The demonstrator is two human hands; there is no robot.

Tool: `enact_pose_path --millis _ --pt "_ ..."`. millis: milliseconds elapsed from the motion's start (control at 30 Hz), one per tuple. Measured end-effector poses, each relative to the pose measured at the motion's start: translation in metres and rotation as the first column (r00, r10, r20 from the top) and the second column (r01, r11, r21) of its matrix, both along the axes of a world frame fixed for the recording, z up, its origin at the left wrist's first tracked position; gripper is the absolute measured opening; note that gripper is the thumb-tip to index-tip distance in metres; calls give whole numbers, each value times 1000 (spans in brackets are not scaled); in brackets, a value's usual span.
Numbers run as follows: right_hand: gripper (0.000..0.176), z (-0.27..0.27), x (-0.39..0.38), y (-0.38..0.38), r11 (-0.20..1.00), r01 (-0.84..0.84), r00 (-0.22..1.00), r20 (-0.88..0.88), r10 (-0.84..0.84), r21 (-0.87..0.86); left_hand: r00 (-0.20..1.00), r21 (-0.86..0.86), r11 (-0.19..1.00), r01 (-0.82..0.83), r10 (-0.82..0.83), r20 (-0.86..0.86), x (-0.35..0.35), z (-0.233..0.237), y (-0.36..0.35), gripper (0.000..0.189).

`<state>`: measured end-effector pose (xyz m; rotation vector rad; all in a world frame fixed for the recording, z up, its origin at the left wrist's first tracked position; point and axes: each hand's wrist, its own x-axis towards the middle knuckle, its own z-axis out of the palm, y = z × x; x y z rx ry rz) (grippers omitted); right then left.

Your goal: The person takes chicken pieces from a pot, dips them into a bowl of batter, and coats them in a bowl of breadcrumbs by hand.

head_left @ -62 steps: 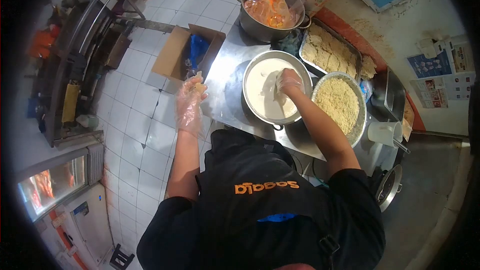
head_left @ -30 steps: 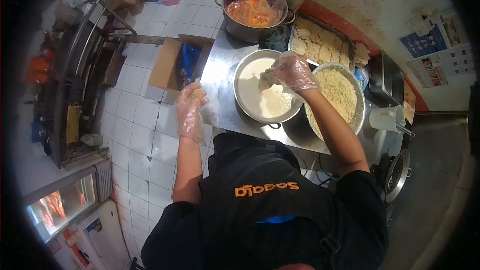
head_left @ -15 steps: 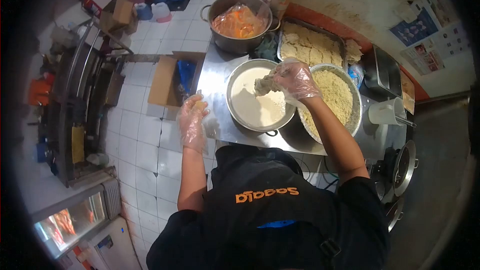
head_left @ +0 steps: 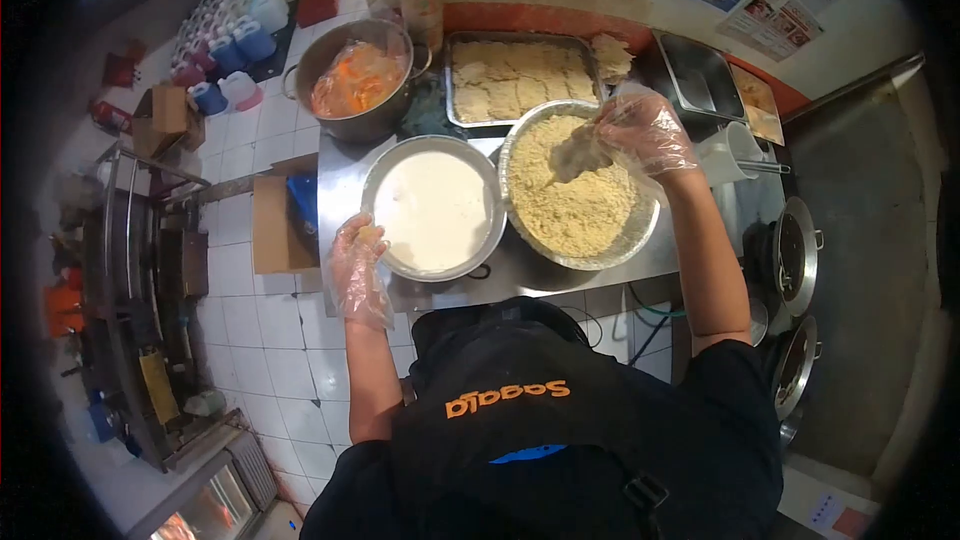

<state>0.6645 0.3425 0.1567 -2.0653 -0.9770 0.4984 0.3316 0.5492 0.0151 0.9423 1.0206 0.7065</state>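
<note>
My right hand (head_left: 645,130), in a clear plastic glove, pinches a limp, greyish, batter-coated piece (head_left: 577,154). It hangs over a wide metal basin (head_left: 650,225) full of pale yellow crumbs (head_left: 575,210), its lower end at the crumbs. What the piece is under its coating I cannot tell. Beside the basin stands a round metal bowl (head_left: 492,238) of creamy white batter (head_left: 435,205). At that bowl's left rim is my left hand (head_left: 357,260), also gloved, fingers loosely bent and apart, with a yellowish clump stuck near the fingertips.
Behind the bowls, a metal tray (head_left: 450,90) holds crumb-covered pieces in rows. A large pot (head_left: 370,125) with an orange-filled plastic bag stands back left. To the right are a white jug (head_left: 722,155) and a deep steel pan (head_left: 695,70). A cardboard box (head_left: 272,225) sits left of the table.
My right hand has carried the coated piece rightward from above the batter to the crumb basin. My left hand is now at the batter bowl's rim. The camera view has shifted.
</note>
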Motion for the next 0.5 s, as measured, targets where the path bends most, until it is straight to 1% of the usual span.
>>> enact_pose_path --millis 33,67,133,167,200,233,267,300,333,367,400,433,467,500 --pt "17 -6 6 -5 997 65 998 19 -64 -37 999 2 1000 30 -30 12 6 -2 -4 21" --pt "17 -13 8 -7 997 67 998 16 -66 -37 998 5 998 58 -58 22 10 -4 -8 22" --pt "15 -27 9 -10 969 168 982 120 -148 -182 995 -3 996 91 -91 38 22 -6 -20 23" --pt "12 -41 13 -12 969 117 951 306 -47 -217 991 -11 992 122 -121 60 30 -6 -26 24" --pt "10 -87 30 -12 947 54 925 374 73 -318 991 -11 992 124 -124 55 37 -3 -34 24" --pt "9 -107 23 -10 966 89 953 302 -12 -244 983 12 985 172 -172 58 46 1 -43 25" --pt "11 -102 9 -3 916 137 954 300 -19 -377 973 34 975 220 -222 60 54 5 -52 26" --pt "15 -119 5 -5 967 50 976 219 6 -251 963 42 965 259 -262 61 63 8 -63 27" --pt "20 -135 4 -10 993 -29 989 143 45 -111 963 42 965 261 -263 58 72 12 -74 27" --pt "20 -135 3 -16 994 -29 989 139 44 -110 948 5 950 312 -311 73 81 16 -85 28" --pt "24 -134 2 -23 992 40 998 55 -34 -123 930 -33 932 362 -358 88 90 18 -97 29" --pt "29 -135 1 -31 984 109 993 -32 -114 -143 930 -37 931 363 -359 80 100 18 -110 29" --pt "29 -139 3 -42 983 109 992 -39 -116 -146 904 -132 899 418 -398 158 109 18 -123 25" --pt "30 -145 8 -56 973 199 979 -13 -202 -120 874 -219 853 474 -424 239 118 18 -135 21"
